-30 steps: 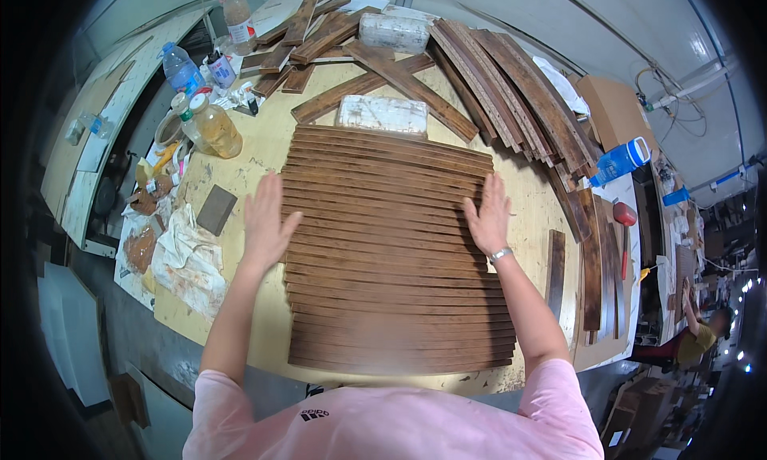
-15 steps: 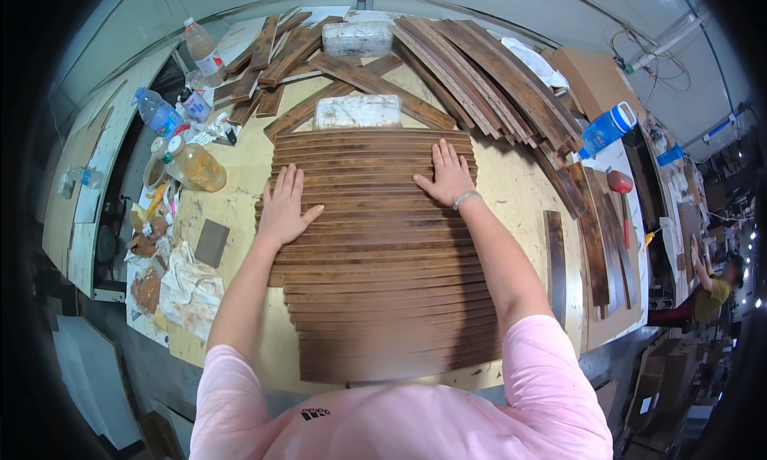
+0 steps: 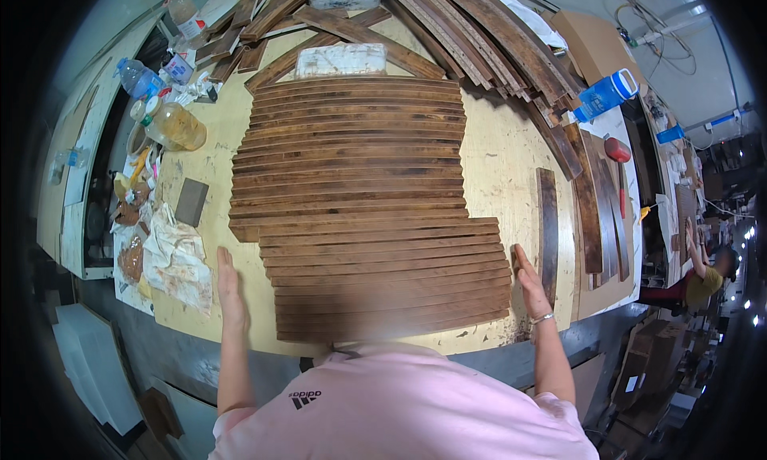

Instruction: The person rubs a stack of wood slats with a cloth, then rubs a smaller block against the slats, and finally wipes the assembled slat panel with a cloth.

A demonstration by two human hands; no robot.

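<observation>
Left hand (image 3: 231,291) and right hand (image 3: 534,287), flat, empty, flank near slats (image 3: 387,278), seemingly apart; squaring likely; needs even inward pressing.

Many long, narrow brown wooden strips (image 3: 347,152) are laid flat, side by side, across the middle of a pale tabletop (image 3: 507,168). Two blocks are formed. The far block (image 3: 319,192) is set further left, its strips streaked with darker grain; the near block (image 3: 319,280), more evenly brown, is shifted right, so that a step is left at both sides. Thin dark lines are seen between strips, and the ends are slightly jagged. The near block's centre is blurred.
</observation>
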